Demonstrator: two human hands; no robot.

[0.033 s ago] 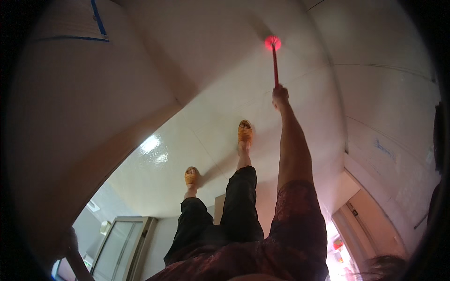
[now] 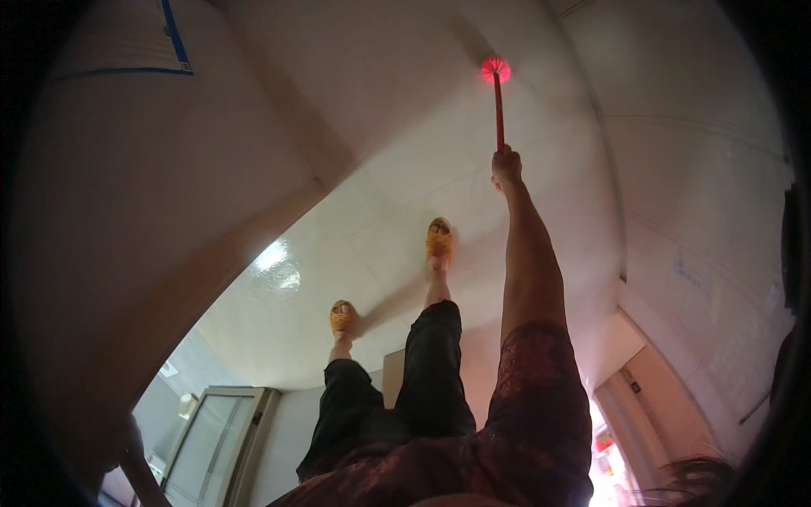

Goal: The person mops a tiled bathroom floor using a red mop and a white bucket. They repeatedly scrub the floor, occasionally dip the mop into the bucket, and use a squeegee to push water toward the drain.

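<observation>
Closest to the camera, a person is wearing a dark reddish patterned shirt (image 2: 473,473), and the bare right arm (image 2: 534,262) is reaching forward from its short sleeve. Dark trousers (image 2: 435,372) are covering the legs down past the knees. At the end of the arm, the right hand (image 2: 507,169) is gripping a slim red-handled tool (image 2: 499,118), its fingers closing firmly around the near end of the shaft. The left hand's grip is not showing, so its state cannot be told. Left of the right arm, the feet are standing apart in two yellow-orange open-toed slippers (image 2: 439,240), the right one resting farther forward than the left. Beneath them, a pale floor (image 2: 372,253) is catching a bright reflection (image 2: 274,258) on the person's left. Beyond the right hand, the tool is pointing away from the body, and its round pinkish-red head (image 2: 496,70) is glowing against the pale surface; whether it is touching there cannot be told. A soft shadow (image 2: 470,35) is falling just past the head. Well apart from the tool, a framed glass panel (image 2: 207,448) is standing at the lower left, while a brightly lit opening (image 2: 608,452) is showing at the lower right.
</observation>
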